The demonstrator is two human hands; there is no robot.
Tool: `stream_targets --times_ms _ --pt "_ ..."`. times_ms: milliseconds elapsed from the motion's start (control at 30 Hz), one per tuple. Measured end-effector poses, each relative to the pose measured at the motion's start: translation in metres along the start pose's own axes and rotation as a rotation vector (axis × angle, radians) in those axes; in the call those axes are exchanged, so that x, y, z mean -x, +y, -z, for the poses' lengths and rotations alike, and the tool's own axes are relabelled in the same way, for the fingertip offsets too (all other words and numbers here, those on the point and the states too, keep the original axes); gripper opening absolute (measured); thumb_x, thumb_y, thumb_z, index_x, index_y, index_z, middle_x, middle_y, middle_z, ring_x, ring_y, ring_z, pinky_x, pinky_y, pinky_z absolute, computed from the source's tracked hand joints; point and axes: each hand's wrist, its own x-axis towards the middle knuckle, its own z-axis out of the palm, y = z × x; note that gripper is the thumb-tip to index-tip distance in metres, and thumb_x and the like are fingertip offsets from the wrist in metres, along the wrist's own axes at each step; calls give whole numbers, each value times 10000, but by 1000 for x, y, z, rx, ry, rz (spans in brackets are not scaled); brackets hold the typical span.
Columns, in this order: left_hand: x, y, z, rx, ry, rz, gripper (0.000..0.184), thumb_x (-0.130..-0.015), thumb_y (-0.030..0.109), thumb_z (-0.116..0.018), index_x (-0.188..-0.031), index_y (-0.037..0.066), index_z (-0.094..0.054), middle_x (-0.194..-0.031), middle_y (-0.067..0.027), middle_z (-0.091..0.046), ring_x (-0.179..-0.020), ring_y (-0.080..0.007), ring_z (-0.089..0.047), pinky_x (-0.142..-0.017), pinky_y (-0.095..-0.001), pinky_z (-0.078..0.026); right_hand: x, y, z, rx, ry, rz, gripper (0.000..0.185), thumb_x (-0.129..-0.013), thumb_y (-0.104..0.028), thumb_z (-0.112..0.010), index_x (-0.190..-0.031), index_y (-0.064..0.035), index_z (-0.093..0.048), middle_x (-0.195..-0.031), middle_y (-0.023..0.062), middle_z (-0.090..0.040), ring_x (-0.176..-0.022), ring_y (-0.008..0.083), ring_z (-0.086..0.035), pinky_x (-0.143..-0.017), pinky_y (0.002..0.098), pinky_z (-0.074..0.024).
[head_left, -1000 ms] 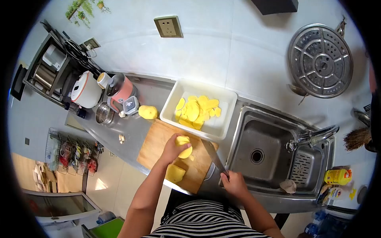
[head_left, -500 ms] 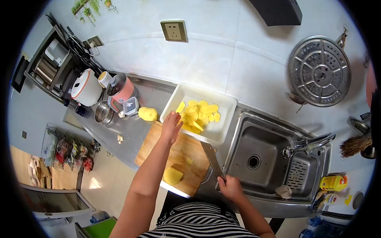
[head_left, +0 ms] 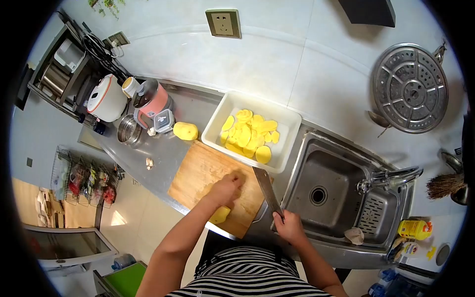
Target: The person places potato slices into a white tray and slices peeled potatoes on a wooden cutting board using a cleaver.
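Note:
My left hand [head_left: 226, 189] is over the wooden cutting board [head_left: 195, 171], its fingers bent and pointing down near the board's middle; whether they hold anything is hidden. Beside its wrist lies a cut piece of peeled potato [head_left: 219, 214], partly covered by the forearm. My right hand [head_left: 290, 226] is wrapped round the handle of a broad knife [head_left: 267, 192], whose blade reaches over the board's right edge. Behind the board, a white bin [head_left: 286, 129] holds several yellow potato slices [head_left: 243, 136]. A whole peeled potato [head_left: 185, 131] rests on the counter left of the bin.
A metal sink [head_left: 316, 171] with a faucet [head_left: 391, 179] is at the right. To the left are a metal bowl [head_left: 129, 129], a pink kettle [head_left: 151, 99], a small lidded container [head_left: 164, 121] and a white rice cooker [head_left: 107, 98]. Garlic [head_left: 149, 163] lies on the counter.
The potato slices have gone from my left hand into the bin. That hand has come back from the bin to the board. My right hand still grips the knife in about the same place.

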Motion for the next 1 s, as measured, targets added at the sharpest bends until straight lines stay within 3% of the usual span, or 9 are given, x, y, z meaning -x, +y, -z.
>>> stream_targets --times_ms 167,267,500,633,700,733,800,933,1000 --pt "-9 9 -15 -313 -146 -26 304 -776 87 -608 -1077 43 -599 -1160 -165 -518 -1080 -329 -525 -830 -398 -516 1 -4 4 -19 -1 -16 222 -867 -205 -598 -790 3 -606 -618 226 -557 -603 415 -590 -545 441 -456" --pt "-10 9 -13 -257 -259 20 256 -815 100 -546 -1059 52 -606 -1095 -156 -570 -1024 -327 -571 -803 -412 -522 1 9 -1 -20 28 18 230 -867 -207 -599 -785 8 -606 -617 220 -568 -603 410 -595 -551 435 -464" --pt "-1 1 -14 -150 -198 10 206 -764 131 -628 -960 71 -615 -949 -141 -621 -900 -321 -618 -736 -426 -509 6 10 3 -44 16 -8 250 -862 -214 -611 -772 19 -609 -630 215 -594 -603 396 -612 -554 424 -475" --pt "-25 17 42 203 206 9 260 -818 152 -649 -1059 59 -626 -908 -185 -632 -855 -367 -610 -749 -436 -498 8 11 6 -4 19 -30 254 -865 -216 -608 -772 19 -615 -644 219 -602 -615 395 -618 -556 425 -477" --pt "-42 29 68 245 415 -24 275 -837 144 -661 -1085 31 -629 -934 -165 -632 -877 -310 -618 -751 -408 -489 8 10 6 -16 8 -47 253 -866 -216 -607 -775 20 -617 -650 222 -603 -620 397 -618 -559 427 -477" --pt "-51 26 73 249 421 -20 275 -837 144 -661 -1085 31 -629 -934 -165 -632 -877 -310 -618 -751 -408 -489 8 10 6 -16 8 -49 266 -867 -233 -606 -781 19 -618 -654 222 -605 -622 400 -616 -563 433 -476" --pt "-64 21 77 -19 749 -252 265 -866 150 -642 -1094 17 -625 -943 -156 -636 -894 -323 -612 -786 -385 -481 7 11 6 -9 8 -46 280 -867 -250 -606 -786 18 -619 -659 221 -607 -624 404 -615 -567 439 -476" --pt "-40 7 73 95 776 -187 208 -873 129 -632 -1047 15 -638 -947 -149 -641 -897 -332 -608 -803 -372 -478 8 13 3 54 -2 -65 319 -868 -300 -601 -809 14 -618 -685 230 -614 -658 420 -615 -593 461 -480" --pt "-10 -5 59 205 743 -12 156 -873 133 -616 -964 10 -648 -941 -160 -627 -906 -339 -592 -806 -391 -476 10 9 3 46 -25 -72 329 -868 -312 -599 -827 14 -615 -694 234 -615 -674 424 -617 -604 466 -483"
